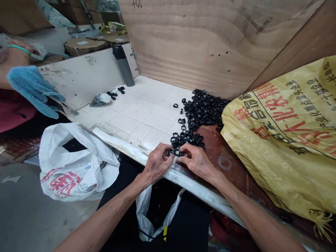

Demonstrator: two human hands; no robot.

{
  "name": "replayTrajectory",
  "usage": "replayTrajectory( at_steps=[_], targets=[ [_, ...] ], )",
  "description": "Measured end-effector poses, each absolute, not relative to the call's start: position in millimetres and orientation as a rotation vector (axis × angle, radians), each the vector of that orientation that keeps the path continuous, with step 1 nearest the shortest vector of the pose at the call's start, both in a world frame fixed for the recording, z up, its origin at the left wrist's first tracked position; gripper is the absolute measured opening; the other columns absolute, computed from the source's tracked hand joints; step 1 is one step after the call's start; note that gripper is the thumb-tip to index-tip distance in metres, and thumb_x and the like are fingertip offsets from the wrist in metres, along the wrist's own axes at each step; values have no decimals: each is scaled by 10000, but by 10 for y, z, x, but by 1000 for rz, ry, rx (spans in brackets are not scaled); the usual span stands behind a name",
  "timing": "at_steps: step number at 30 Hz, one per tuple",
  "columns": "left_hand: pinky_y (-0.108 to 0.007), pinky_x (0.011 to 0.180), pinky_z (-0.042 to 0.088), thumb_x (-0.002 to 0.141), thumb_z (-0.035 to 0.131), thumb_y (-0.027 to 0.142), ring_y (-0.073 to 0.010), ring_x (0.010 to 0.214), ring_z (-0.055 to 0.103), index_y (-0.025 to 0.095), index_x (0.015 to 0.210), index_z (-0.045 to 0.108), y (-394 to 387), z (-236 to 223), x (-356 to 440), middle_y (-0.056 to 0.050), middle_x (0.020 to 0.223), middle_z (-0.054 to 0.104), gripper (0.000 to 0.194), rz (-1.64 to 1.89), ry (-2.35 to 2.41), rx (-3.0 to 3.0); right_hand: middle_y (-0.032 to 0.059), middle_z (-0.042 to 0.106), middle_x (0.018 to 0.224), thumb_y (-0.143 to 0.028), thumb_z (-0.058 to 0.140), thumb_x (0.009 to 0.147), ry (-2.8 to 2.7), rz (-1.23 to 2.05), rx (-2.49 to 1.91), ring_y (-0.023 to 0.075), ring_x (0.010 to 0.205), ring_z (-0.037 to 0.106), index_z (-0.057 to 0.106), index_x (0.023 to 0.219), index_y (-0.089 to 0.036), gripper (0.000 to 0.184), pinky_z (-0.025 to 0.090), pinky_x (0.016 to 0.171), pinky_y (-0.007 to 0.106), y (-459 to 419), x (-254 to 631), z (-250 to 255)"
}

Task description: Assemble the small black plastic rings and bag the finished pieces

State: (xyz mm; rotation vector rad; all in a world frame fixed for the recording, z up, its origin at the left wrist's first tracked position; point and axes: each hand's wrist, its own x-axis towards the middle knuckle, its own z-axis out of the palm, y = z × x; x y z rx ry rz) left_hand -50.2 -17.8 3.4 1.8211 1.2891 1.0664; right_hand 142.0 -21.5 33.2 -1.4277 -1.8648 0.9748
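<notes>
Close together at the table's front edge, my left hand and my right hand both have fingers pinched on small black plastic rings. A black ring shows between the two hands, at the right fingertips. What the left fingers grip is partly hidden, but a black ring part shows at them. Just beyond the fingers lies a small cluster of black rings. Behind it a larger heap of the same black rings rests against the wooden board, with a few loose ones to its left.
A yellow woven sack lies on the right. A grey bottle stands at the back left, near a small clear bag. Below left hangs a white bag. Another person's arm with a blue cloth is at far left.
</notes>
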Motion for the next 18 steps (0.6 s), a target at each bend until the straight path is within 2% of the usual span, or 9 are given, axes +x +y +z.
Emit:
replayTrajectory(
  at_steps=[3, 6, 8, 12, 15, 18],
  targets=[
    [-312, 797, 562, 831, 663, 266, -174, 871, 675, 174, 1078, 650, -155, 115, -457, -58, 994, 676, 264, 1094, 1075, 1343, -33, 625, 681, -259, 680, 807, -1691, 1122, -1340, 132, 597, 574, 678, 957, -197, 162, 436, 553, 235, -140, 1423, 237],
    [-343, 859, 563, 825, 702, 299, -182, 876, 693, 158, 1065, 639, -131, 170, -400, -57, 931, 706, 285, 1050, 939, 1088, 13, 697, 810, -273, 645, 837, -1517, 1186, -1238, 161, 697, 646, 682, 1053, -191, 234, 512, 646, 267, -123, 1448, 167],
    [-332, 866, 558, 813, 724, 299, -181, 893, 687, 160, 1045, 640, -127, 173, -372, -57, 951, 703, 284, 1034, 922, 1070, 25, 705, 853, -262, 656, 829, -1491, 1155, -1236, 159, 708, 648, 691, 1039, -188, 225, 522, 657, 269, -143, 1459, 163],
    [-278, 855, 534, 814, 727, 276, -163, 929, 655, 169, 1034, 647, -136, 137, -352, -50, 1016, 667, 256, 1032, 915, 1130, 9, 684, 808, -235, 666, 828, -1535, 1035, -1245, 152, 691, 633, 672, 1001, -193, 178, 518, 643, 257, -192, 1462, 225],
    [-261, 832, 527, 824, 718, 272, -151, 911, 638, 172, 1041, 651, -148, 128, -358, -48, 1028, 640, 249, 1059, 905, 1157, 31, 692, 860, -210, 644, 856, -1632, 907, -1239, 175, 772, 646, 697, 951, -201, 109, 526, 727, 292, -196, 1465, 267],
    [-279, 834, 532, 827, 713, 279, -161, 911, 635, 172, 1042, 657, -160, 142, -366, -57, 1034, 632, 246, 1077, 918, 1189, 54, 699, 969, -189, 621, 880, -1677, 855, -1186, 197, 886, 657, 724, 980, -213, 146, 529, 823, 326, -187, 1465, 279]
  ],
)
